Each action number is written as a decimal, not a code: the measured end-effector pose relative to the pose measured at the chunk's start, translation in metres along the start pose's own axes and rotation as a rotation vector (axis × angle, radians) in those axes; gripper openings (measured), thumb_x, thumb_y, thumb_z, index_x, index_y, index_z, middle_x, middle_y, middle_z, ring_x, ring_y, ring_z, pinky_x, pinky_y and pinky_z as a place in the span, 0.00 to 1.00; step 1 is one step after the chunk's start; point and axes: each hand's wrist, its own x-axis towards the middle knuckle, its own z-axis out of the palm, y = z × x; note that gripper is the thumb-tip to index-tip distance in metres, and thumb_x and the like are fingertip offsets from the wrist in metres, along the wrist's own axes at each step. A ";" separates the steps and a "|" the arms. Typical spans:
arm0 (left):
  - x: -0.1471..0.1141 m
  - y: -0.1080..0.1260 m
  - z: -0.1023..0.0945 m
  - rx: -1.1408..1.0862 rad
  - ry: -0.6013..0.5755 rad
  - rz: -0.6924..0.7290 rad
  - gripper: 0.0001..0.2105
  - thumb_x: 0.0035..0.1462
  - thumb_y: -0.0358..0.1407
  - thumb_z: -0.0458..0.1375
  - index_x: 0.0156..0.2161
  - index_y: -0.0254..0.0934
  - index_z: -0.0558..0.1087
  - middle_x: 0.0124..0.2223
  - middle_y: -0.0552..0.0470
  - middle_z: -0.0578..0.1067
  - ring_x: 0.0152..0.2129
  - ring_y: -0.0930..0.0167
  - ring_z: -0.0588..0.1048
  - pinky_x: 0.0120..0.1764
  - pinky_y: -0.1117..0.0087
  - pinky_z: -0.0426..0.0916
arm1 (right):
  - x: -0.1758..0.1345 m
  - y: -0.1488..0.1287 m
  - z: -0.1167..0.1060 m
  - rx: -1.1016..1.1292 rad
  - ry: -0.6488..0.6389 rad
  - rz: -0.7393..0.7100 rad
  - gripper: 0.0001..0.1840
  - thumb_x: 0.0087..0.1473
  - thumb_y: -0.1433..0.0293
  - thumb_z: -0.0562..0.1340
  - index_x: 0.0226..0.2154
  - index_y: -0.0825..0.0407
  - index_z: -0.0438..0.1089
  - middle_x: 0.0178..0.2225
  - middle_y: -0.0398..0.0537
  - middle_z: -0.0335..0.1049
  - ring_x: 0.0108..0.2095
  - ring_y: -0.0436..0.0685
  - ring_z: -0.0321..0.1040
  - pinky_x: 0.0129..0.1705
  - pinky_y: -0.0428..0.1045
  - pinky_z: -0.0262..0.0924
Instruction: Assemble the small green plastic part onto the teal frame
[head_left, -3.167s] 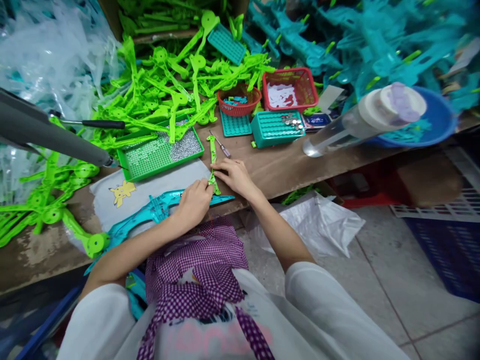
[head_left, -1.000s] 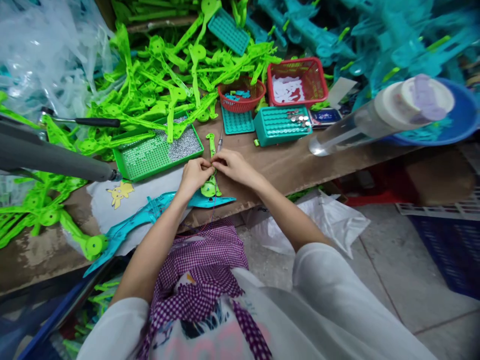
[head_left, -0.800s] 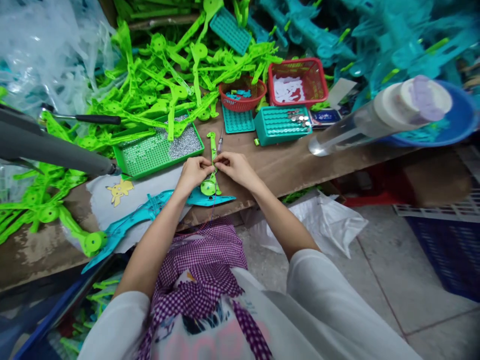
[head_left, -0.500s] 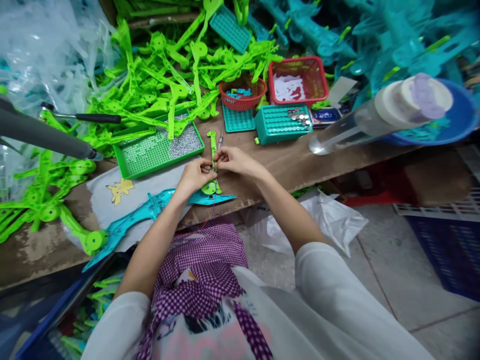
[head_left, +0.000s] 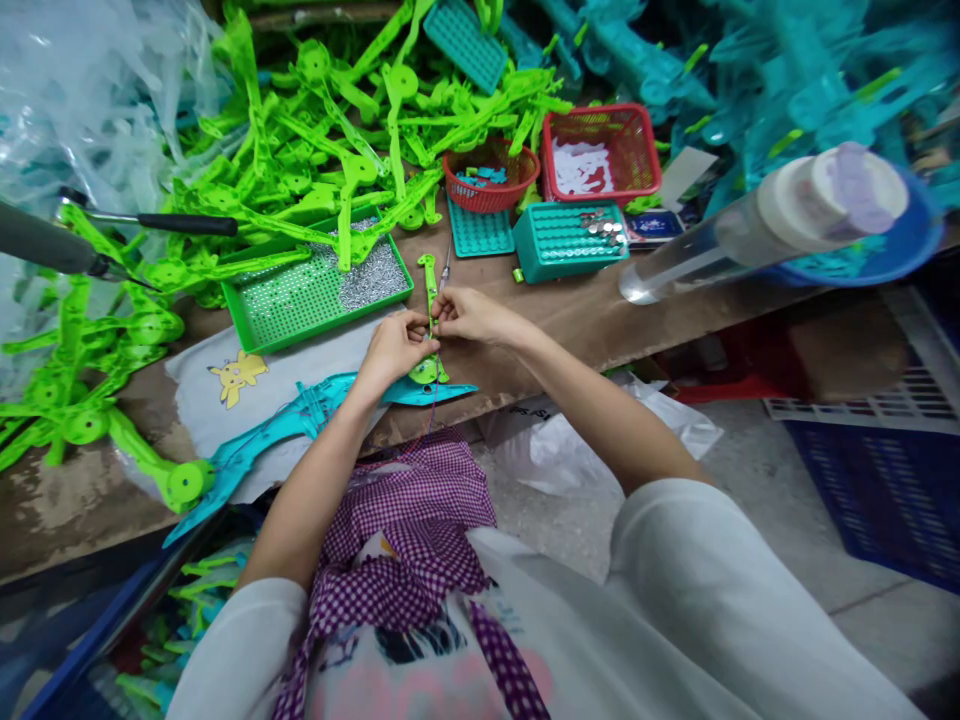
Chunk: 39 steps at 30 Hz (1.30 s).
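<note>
Over a narrow lime-green plastic part [head_left: 429, 372] on the bench, my two hands meet with fingertips nearly touching. My left hand [head_left: 394, 350] is closed in a pinch at the part's middle. From the right, my right hand [head_left: 474, 317] pinches at the same spot. Thin reddish and bluish wires [head_left: 435, 402] run from between the fingers down over the bench edge; the fingertips hide their upper ends. A long turquoise plastic part [head_left: 259, 440] lies under my left forearm, partly on a grey cloth [head_left: 196, 378]. Beyond my right hand lies a thin metal-shafted tool [head_left: 448, 262].
A green tray [head_left: 274, 315] of small metal pieces stands behind my left hand. Red baskets [head_left: 551, 160] and a teal box [head_left: 536, 255] stand farther back. A clear bottle [head_left: 697, 250] is at right. Lime-green parts [head_left: 315, 130] pile up behind; a hammer-like tool [head_left: 187, 223] lies at left.
My hands stay pinched at the same place on the green part, with only small finger shifts. My right elbow has swung outward, and the view has shifted slightly.
</note>
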 end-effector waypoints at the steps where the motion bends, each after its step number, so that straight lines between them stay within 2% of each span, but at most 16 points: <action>1: 0.000 0.000 0.000 0.003 -0.002 0.003 0.15 0.43 0.29 0.66 0.40 0.32 0.76 0.34 0.50 0.76 0.30 0.73 0.73 0.37 0.70 0.69 | 0.001 0.000 0.000 -0.003 -0.002 0.005 0.12 0.37 0.78 0.65 0.28 0.53 0.64 0.22 0.37 0.64 0.25 0.47 0.61 0.29 0.43 0.53; 9: 0.001 0.001 0.000 0.074 0.005 0.018 0.16 0.44 0.29 0.65 0.42 0.29 0.76 0.34 0.48 0.75 0.30 0.71 0.73 0.37 0.68 0.69 | 0.006 -0.012 0.001 -0.092 -0.054 0.070 0.13 0.36 0.80 0.64 0.27 0.53 0.63 0.21 0.35 0.62 0.24 0.46 0.58 0.26 0.43 0.49; 12: 0.000 0.002 0.000 0.085 0.018 0.007 0.17 0.44 0.29 0.66 0.43 0.29 0.76 0.35 0.47 0.76 0.30 0.70 0.73 0.38 0.68 0.68 | 0.005 -0.013 0.001 -0.082 -0.024 0.064 0.13 0.36 0.82 0.64 0.26 0.54 0.63 0.20 0.34 0.62 0.23 0.45 0.58 0.25 0.42 0.49; 17: -0.001 0.002 0.001 0.055 0.045 0.008 0.16 0.43 0.29 0.66 0.41 0.31 0.77 0.34 0.48 0.77 0.31 0.70 0.74 0.38 0.69 0.68 | -0.003 -0.008 -0.001 0.190 -0.053 0.070 0.14 0.38 0.85 0.63 0.27 0.54 0.64 0.19 0.34 0.64 0.21 0.44 0.61 0.26 0.41 0.56; 20: -0.002 0.002 0.000 0.042 0.039 0.021 0.16 0.43 0.29 0.66 0.41 0.30 0.77 0.34 0.49 0.77 0.31 0.71 0.74 0.37 0.69 0.68 | -0.003 -0.005 0.000 0.315 -0.026 0.107 0.13 0.39 0.85 0.64 0.27 0.54 0.65 0.19 0.35 0.66 0.21 0.45 0.63 0.26 0.42 0.60; 27: -0.001 0.001 0.000 0.051 0.035 0.011 0.16 0.43 0.29 0.66 0.41 0.31 0.77 0.33 0.50 0.77 0.30 0.71 0.74 0.37 0.70 0.68 | 0.004 0.000 0.004 0.311 0.004 0.117 0.15 0.35 0.85 0.67 0.24 0.55 0.65 0.17 0.33 0.65 0.18 0.43 0.62 0.21 0.39 0.59; 39: 0.000 0.000 0.001 0.050 0.034 0.014 0.15 0.43 0.29 0.65 0.40 0.32 0.77 0.34 0.50 0.77 0.31 0.71 0.75 0.38 0.70 0.69 | 0.004 0.001 0.002 0.322 -0.017 0.119 0.15 0.37 0.85 0.67 0.25 0.55 0.65 0.16 0.34 0.66 0.18 0.44 0.63 0.22 0.40 0.59</action>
